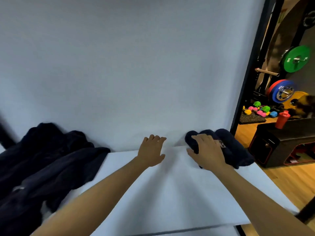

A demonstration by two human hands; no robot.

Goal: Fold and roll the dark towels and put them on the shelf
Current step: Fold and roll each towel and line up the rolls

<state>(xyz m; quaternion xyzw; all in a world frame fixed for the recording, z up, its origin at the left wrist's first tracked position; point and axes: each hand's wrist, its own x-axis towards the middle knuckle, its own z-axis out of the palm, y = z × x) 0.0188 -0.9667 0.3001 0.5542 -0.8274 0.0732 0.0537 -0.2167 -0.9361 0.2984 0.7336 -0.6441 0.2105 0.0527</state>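
Lying at the far right end of the white shelf (153,193), hard against the wall (136,65), three rolled towels (235,147) sit side by side and touching, each long axis running from the wall back toward the person. The right hand (208,153) rests on top of the leftmost roll, fingers curved over it and thumb down its left flank, holding it. The left hand (151,150) lies left of the rolls, apart from them, flat and open on the shelf with straight fingers toward the wall, holding nothing. Well left of the rolls, past the left hand, a loose heap (46,166) of dark towels spills over the shelf's left end, unfolded. Judging from this, the placed roll only needs settling beside its neighbours, and the next towel lies leftward, so the left hand is the nearer one to reach the heap. Right of the rolls, beyond the shelf, weight plates (296,59) and a black box (286,142) stand on a wooden floor.
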